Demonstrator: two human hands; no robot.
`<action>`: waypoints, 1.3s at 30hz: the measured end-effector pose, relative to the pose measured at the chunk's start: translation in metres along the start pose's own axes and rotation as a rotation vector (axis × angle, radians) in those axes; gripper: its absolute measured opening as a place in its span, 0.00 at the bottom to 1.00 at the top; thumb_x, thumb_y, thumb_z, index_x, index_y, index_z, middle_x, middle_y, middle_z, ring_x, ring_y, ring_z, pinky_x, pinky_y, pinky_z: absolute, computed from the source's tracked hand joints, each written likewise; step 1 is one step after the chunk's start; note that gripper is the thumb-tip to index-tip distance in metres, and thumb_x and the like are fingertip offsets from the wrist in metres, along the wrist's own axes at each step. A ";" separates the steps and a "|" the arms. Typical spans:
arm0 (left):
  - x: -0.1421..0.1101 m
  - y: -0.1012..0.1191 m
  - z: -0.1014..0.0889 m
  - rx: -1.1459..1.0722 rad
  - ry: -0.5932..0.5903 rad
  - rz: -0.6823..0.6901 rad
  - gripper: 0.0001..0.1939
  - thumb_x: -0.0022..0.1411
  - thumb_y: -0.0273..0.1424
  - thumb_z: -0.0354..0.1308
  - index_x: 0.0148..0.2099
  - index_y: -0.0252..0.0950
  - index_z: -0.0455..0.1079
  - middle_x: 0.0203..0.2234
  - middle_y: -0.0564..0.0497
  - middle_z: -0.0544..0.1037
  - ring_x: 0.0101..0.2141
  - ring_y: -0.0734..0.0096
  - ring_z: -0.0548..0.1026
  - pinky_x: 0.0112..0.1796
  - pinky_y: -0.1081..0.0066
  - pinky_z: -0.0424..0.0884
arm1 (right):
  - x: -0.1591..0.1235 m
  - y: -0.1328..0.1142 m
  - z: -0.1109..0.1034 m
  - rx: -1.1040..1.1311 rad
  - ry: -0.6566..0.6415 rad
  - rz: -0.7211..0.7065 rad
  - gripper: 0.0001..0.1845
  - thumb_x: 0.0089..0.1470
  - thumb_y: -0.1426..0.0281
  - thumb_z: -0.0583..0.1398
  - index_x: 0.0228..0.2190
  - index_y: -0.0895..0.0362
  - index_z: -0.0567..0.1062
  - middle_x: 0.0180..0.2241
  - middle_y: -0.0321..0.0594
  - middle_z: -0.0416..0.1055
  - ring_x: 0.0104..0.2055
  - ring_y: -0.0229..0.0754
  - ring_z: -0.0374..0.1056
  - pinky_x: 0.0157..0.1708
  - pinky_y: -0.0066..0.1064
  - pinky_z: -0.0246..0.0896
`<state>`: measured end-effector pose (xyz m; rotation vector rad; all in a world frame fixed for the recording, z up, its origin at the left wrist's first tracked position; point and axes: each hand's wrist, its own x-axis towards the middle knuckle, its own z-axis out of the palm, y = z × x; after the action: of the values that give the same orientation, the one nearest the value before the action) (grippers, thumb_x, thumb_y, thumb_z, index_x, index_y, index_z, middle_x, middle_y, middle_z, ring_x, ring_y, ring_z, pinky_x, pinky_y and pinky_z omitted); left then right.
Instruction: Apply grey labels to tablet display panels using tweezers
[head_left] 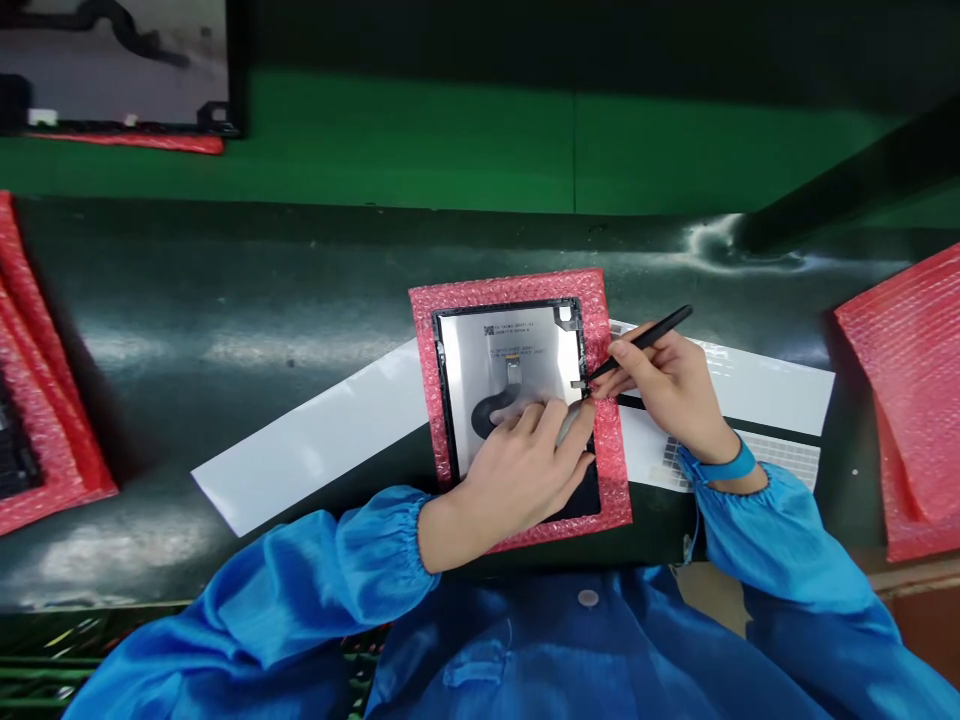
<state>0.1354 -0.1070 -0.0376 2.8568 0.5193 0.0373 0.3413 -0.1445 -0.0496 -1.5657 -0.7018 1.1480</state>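
Observation:
A tablet screen panel (465, 345) with a silver back, a black frame and a dark curved flex cable (487, 412) lies on a pink bubble-wrap sheet (616, 460). My left hand (517, 465) rests palm down across the panel's lower part, hiding much of it. Its bent fingers are apart, their tips near the right edge. In my right hand (671, 385), a pair of black tweezers (652, 330) is held like a pen. Their tip meets the panel's right edge beside a small tab (578, 384); whether it grips anything cannot be made out.
White label strips (322, 425) reach out left of the pink sheet, and sheets of small labels (780, 455) lie to the right. More pink bubble wrap (915, 400) is at far right and far left. Another panel (150, 80) sits on the green shelf at upper left.

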 end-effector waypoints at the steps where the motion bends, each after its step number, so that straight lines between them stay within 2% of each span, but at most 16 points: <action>1: 0.000 0.000 0.001 -0.002 0.006 0.000 0.25 0.76 0.37 0.50 0.67 0.26 0.66 0.46 0.37 0.76 0.43 0.52 0.81 0.34 0.61 0.80 | 0.000 0.000 0.001 0.003 -0.004 0.006 0.23 0.55 0.49 0.71 0.34 0.53 0.74 0.21 0.34 0.80 0.22 0.44 0.80 0.26 0.33 0.82; 12: -0.001 -0.001 -0.001 0.003 0.099 -0.002 0.24 0.75 0.36 0.52 0.65 0.25 0.67 0.45 0.38 0.76 0.39 0.55 0.81 0.31 0.64 0.79 | -0.001 -0.001 -0.002 0.020 -0.021 0.025 0.21 0.57 0.51 0.71 0.35 0.54 0.75 0.23 0.35 0.81 0.23 0.44 0.81 0.27 0.32 0.83; 19: 0.000 -0.001 -0.003 -0.003 0.045 -0.012 0.25 0.76 0.36 0.51 0.66 0.23 0.65 0.44 0.37 0.76 0.40 0.55 0.81 0.32 0.64 0.79 | -0.002 0.000 -0.003 0.008 -0.026 0.032 0.19 0.58 0.53 0.71 0.36 0.54 0.75 0.23 0.35 0.82 0.24 0.44 0.82 0.26 0.31 0.82; 27: 0.003 0.002 -0.004 0.033 -0.060 -0.039 0.31 0.77 0.40 0.49 0.70 0.20 0.61 0.46 0.35 0.76 0.41 0.53 0.81 0.32 0.62 0.79 | -0.002 0.001 0.000 -0.012 -0.005 0.008 0.20 0.57 0.52 0.71 0.35 0.54 0.75 0.23 0.35 0.81 0.23 0.43 0.81 0.25 0.30 0.81; 33: 0.005 0.003 -0.001 0.005 -0.077 -0.059 0.32 0.76 0.38 0.50 0.71 0.20 0.59 0.53 0.32 0.74 0.45 0.50 0.81 0.35 0.60 0.80 | -0.008 -0.018 -0.006 -0.062 0.133 -0.122 0.24 0.55 0.44 0.69 0.33 0.52 0.73 0.20 0.33 0.78 0.21 0.44 0.79 0.22 0.32 0.79; 36: 0.005 0.002 0.001 -0.016 -0.079 -0.088 0.33 0.76 0.39 0.50 0.72 0.20 0.58 0.54 0.32 0.74 0.44 0.50 0.81 0.34 0.60 0.79 | -0.029 -0.028 -0.022 -0.107 0.270 -0.196 0.24 0.57 0.46 0.69 0.33 0.53 0.74 0.20 0.33 0.77 0.19 0.43 0.77 0.21 0.33 0.77; 39: 0.006 0.001 0.000 -0.018 -0.094 -0.115 0.34 0.76 0.39 0.50 0.73 0.20 0.57 0.52 0.33 0.74 0.41 0.52 0.81 0.32 0.59 0.78 | -0.061 -0.020 -0.041 -0.165 0.392 -0.197 0.19 0.58 0.52 0.70 0.31 0.53 0.75 0.20 0.33 0.76 0.17 0.42 0.75 0.20 0.33 0.76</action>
<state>0.1417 -0.1059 -0.0378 2.7897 0.6586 -0.1105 0.3580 -0.2072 -0.0100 -1.7505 -0.6793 0.6249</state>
